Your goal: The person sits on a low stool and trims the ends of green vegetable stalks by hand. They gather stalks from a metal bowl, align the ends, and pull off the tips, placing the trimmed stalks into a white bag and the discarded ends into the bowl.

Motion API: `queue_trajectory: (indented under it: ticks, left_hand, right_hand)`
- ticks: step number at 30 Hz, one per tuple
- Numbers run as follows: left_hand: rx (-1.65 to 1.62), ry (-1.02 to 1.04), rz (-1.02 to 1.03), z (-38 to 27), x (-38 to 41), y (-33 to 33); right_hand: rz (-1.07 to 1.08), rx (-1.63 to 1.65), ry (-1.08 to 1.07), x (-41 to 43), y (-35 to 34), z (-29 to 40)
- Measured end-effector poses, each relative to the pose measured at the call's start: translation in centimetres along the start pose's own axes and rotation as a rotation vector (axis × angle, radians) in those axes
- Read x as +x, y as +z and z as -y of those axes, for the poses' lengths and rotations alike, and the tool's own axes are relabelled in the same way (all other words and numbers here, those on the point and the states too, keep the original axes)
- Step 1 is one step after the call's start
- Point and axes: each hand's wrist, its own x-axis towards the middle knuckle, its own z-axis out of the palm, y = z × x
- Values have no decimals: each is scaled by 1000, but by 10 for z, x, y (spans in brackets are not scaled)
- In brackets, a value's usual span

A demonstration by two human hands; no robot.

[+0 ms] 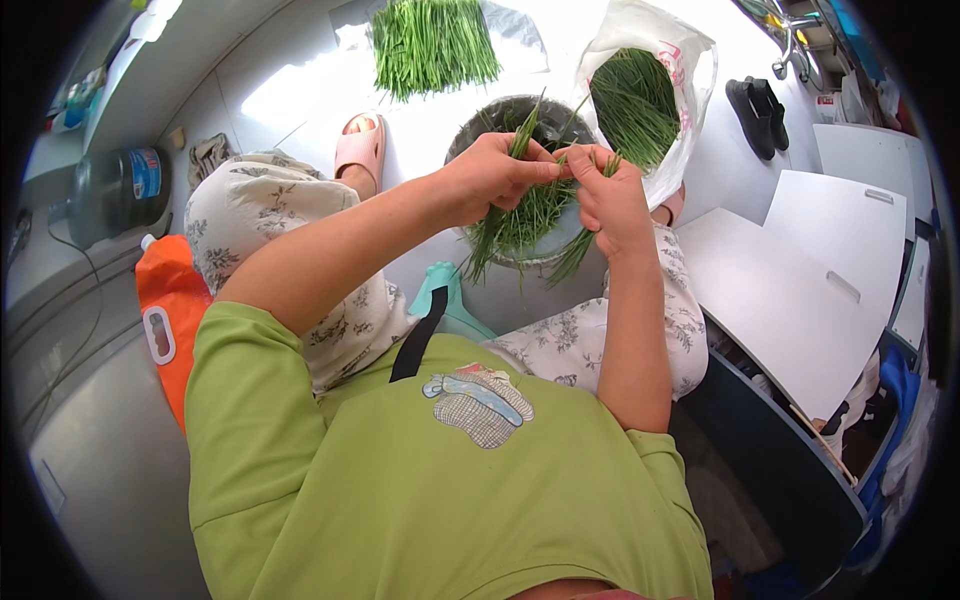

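Observation:
Over a round bin point(551, 251) lined with a plastic bag, my two hands meet at the fingertips. My left hand point(499, 176) grips a small bunch of chive-like green stalks point(489, 236), whose ends stick out above and below the fist. Another thin bunch of the stalks point(574, 259) hangs down from my right hand point(613, 199). Between the thumbs a few blades are pinched; my fingers partly hide them. Loose green scraps point(529, 217) lie inside the bin. Just right of it, a white plastic bag point(694, 112) gapes around many more stalks point(634, 105).
A neat pile of stalks point(431, 49) lies on a sheet beyond the bin. To the left are a large water bottle point(124, 191) and an orange container point(176, 300). Black shoes point(754, 116) and white drawer fronts point(780, 285) are on the right. A teal plastic object point(442, 300) sits between my legs.

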Motion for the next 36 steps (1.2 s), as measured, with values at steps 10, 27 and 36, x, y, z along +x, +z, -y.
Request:
queue_trajectory:
  ticks: [10,27,36]
  left_hand:
    - [-91,1,-74,-4,0,3]
    - [42,-46,21,-1,6,2]
    - [168,-121,-47,11,10,-12]
  right_hand:
    - [-51,-68,-55,0,-2,-1]
    - [-149,70,-124,-2,-9,2]
    - [-335,226,-257,-12,-41,29]
